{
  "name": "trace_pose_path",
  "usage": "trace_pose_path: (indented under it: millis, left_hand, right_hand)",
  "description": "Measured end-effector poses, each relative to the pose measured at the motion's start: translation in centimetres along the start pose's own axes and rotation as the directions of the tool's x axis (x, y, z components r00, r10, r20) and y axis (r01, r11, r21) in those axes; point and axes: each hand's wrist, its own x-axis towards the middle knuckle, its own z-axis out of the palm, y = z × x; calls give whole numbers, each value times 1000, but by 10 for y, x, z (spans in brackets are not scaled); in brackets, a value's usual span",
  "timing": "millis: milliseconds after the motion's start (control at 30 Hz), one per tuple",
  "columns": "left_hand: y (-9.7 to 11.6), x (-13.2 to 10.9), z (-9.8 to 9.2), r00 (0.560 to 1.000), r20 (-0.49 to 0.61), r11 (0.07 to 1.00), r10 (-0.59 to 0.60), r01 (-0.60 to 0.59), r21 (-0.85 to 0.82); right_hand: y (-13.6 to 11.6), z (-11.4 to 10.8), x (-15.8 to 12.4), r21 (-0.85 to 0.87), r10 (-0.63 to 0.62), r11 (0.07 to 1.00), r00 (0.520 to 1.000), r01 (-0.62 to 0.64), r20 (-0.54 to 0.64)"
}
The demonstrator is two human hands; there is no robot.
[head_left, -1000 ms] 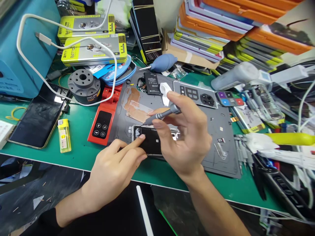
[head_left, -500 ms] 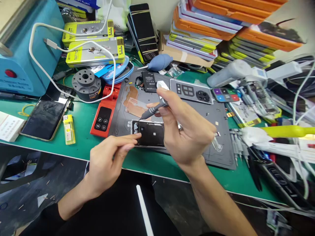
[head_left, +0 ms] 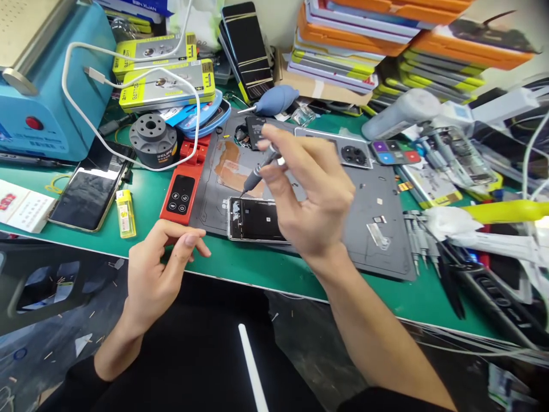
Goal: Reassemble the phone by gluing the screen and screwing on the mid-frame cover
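Observation:
My right hand [head_left: 315, 200] is closed around a slim grey screwdriver [head_left: 254, 181], held tilted. Its dark tip meets the top left edge of an opened phone [head_left: 259, 226], whose black inside faces up; whether it sits in a screw is too small to tell. Part of the phone is hidden behind my right hand. My left hand [head_left: 156, 272] hovers by the table's front edge, left of the phone and apart from it. Its fingers are loosely bent and hold nothing. Under the phone lies a grey work mat [head_left: 214, 214].
On the mat are a battery [head_left: 254, 127], a phone back cover [head_left: 355, 154] and small parts. Left stand a red device [head_left: 179, 197], a round grey holder [head_left: 153, 143], a yellow lighter [head_left: 125, 214] and another phone [head_left: 90, 191]. Screwdrivers [head_left: 418, 237] lie at right. A white cable [head_left: 65, 86] loops behind.
My left hand has drawn back to the left, off the phone's edge. My right hand keeps the screwdriver at the phone's top left area. The view has shifted slightly.

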Motion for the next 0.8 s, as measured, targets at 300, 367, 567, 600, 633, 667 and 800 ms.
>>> trace_pose_path:
  millis: [300,367,567,600,633,667,800]
  left_hand:
    - [11,35,7,809,406,710,424,-576,406]
    - [11,37,10,805,406,694,432,-584,421]
    - [2,39,18,777,466,671,424,-615,415]
    - [1,39,19,773,477,673,419,-617,408]
    - [0,39,20,771,485,676,412,-616,405]
    - [0,39,20,771,492,679,404,-613,404]
    - [0,39,22,773,510,681,377,-605,413]
  right_hand:
    - [-4,1,3,60,-9,998,1000,9,2]
    - [-3,3,2,73,5,997,1000,-5,6]
    - [1,-1,-1,236,119,964,993,-121,23]
    - [2,-2,-2,275,129,951,990,-142,63]
    - [2,-4,-2,302,146,938,984,-171,103]
    - [3,-5,-3,321,162,926,978,-197,131]
    - [3,0,-4,284,158,945,987,-161,33]
